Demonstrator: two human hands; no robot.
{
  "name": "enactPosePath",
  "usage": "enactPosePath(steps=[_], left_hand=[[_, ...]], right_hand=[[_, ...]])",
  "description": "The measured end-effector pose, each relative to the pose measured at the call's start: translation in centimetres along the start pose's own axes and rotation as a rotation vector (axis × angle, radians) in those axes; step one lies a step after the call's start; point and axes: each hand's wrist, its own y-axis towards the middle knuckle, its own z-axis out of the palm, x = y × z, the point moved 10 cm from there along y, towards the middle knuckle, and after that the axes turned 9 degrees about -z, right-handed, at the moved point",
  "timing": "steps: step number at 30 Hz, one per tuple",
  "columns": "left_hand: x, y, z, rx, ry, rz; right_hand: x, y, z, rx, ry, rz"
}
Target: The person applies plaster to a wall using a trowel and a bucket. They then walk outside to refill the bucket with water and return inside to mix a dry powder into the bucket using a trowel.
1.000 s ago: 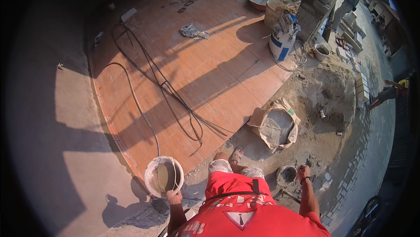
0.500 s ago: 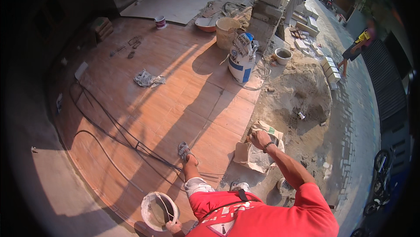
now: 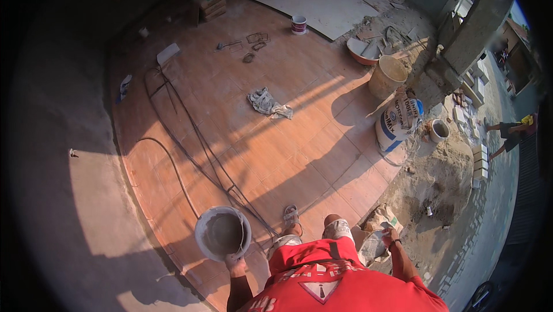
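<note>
At the far left a plain plaster wall (image 3: 86,208) stands matte and grey, meeting smooth, wood-grained orange floor tiles (image 3: 299,156) striped by shadow. A thin hose (image 3: 178,179) bends across them in an arc, beside glossy black cables (image 3: 193,133) lying in long loose loops. Next comes the bucket (image 3: 200,234), round, pale-rimmed and smeared, a smooth grey mix inside; it hangs in front of the person, over the tiles, where the left hand (image 3: 235,264) has its grip closed on the near rim. Beyond, a crumpled whitish rag (image 3: 268,105) lies on the floor. At the tiles' right edge sits the paper sack (image 3: 383,217), creased, brown and torn-mouthed, with the right hand (image 3: 391,236) at its side, fingers curled; I can't tell whether that grip pinches anything. Farther right, a lumpy, dented sand heap (image 3: 443,165) rises beside pale rectangular blocks (image 3: 480,165).
</note>
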Motion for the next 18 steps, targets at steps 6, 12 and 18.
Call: enactPosePath(steps=[6, 12, 18], left_hand=[[-1.0, 3.6, 7.5, -0.204, -0.488, -0.295], [-5.0, 7.6, 14.6, -0.234, -0.314, -0.235], [-9.3, 10.1, 25.2, -0.192, 0.149, -0.099]], right_hand=[[15.7, 1.4, 2.4, 0.014, -0.267, -0.121], [23.6, 7.6, 5.0, 0.165, -0.197, -0.025], [25.5, 19.4, 5.1, 0.048, 0.225, 0.333]])
